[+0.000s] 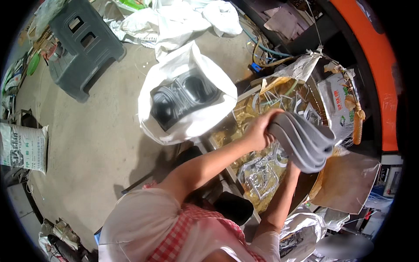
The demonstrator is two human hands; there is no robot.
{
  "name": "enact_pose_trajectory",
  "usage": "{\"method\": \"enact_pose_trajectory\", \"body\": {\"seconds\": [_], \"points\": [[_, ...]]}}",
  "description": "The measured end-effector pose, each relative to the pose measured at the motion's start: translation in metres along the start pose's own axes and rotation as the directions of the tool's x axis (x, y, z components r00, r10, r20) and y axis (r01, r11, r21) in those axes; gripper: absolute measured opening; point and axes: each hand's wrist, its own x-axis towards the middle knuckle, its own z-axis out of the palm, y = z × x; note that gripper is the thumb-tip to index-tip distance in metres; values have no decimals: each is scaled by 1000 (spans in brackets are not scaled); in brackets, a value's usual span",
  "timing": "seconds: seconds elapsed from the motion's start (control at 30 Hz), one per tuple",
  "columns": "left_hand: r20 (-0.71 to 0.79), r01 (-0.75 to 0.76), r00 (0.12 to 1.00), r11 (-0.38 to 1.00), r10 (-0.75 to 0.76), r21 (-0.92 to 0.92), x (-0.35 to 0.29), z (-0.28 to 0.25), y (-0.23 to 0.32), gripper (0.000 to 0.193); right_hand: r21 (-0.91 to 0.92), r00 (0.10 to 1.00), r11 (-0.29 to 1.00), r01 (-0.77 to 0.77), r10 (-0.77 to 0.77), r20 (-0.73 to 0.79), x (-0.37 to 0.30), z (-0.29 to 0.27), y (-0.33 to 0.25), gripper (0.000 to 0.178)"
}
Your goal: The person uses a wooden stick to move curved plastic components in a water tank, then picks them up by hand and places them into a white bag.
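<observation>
A stack of nested, curved grey plastic pieces (301,142) is held up over a trough (214,139) of yellowish liquid. My left hand (261,132) is closed around the stack's left end. From below, my right hand (293,167) grips its near side, its fingers mostly hidden behind the pieces. Loose grey plastic pieces (255,177) lie in the liquid beneath both hands. To the left of the trough stands an open white sack (150,124), with stacked dark grey pieces (185,98) inside.
A grey plastic step stool (85,41) stands at the far left. White sacks (179,22) lie at the back, and a printed sack (24,148) is at the left edge. Brown cardboard (347,179) and an orange machine part (371,56) border the right side.
</observation>
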Motion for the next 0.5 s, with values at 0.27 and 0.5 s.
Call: {"method": "enact_pose_trajectory", "body": {"seconds": [0.27,0.5], "points": [[-607,523,570,814,-553,-251,-11,-203,76,37,272,879,962,-35,-100,467,32,144,-73,64],[-585,807,585,478,-561,348,-54,-308,-40,22,-67,880,995,-80,102,464,20,261,17,42]]}}
